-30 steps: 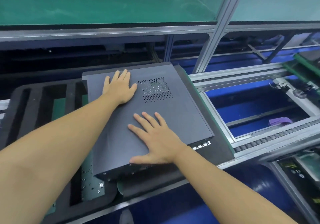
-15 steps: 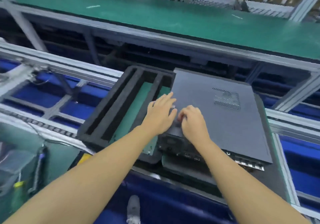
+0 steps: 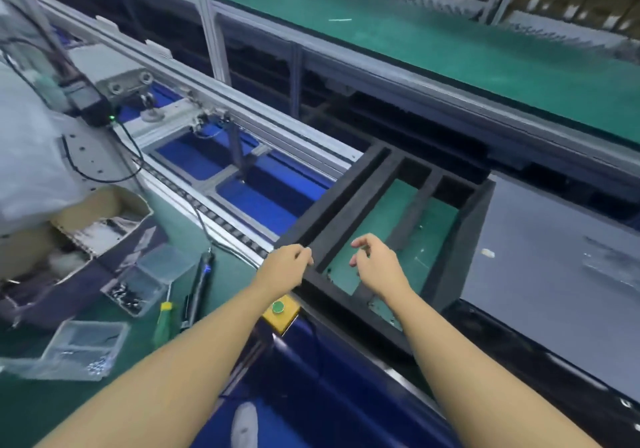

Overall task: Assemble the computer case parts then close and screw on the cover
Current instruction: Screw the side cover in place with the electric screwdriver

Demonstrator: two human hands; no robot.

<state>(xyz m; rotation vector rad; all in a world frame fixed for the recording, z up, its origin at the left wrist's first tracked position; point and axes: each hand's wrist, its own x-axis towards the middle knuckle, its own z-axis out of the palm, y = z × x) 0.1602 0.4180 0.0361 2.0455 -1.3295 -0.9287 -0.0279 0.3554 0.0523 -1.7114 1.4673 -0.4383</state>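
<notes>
Bright, even light falls from overhead, leaving soft, faint shadows. A pale sheen lies on the grey case cover (image 3: 554, 260) at right. Motion blur smears the far green shelf (image 3: 450, 42) and the near-left boxes (image 3: 104, 229). The conveyor rails (image 3: 242, 111) bow toward the edges; everything looks soft.

Open cardboard box (image 3: 100, 207) on green bench (image 3: 31, 409), left. Yellow switch box (image 3: 281, 316), green button, beside near conveyor rail (image 3: 166, 185).
</notes>
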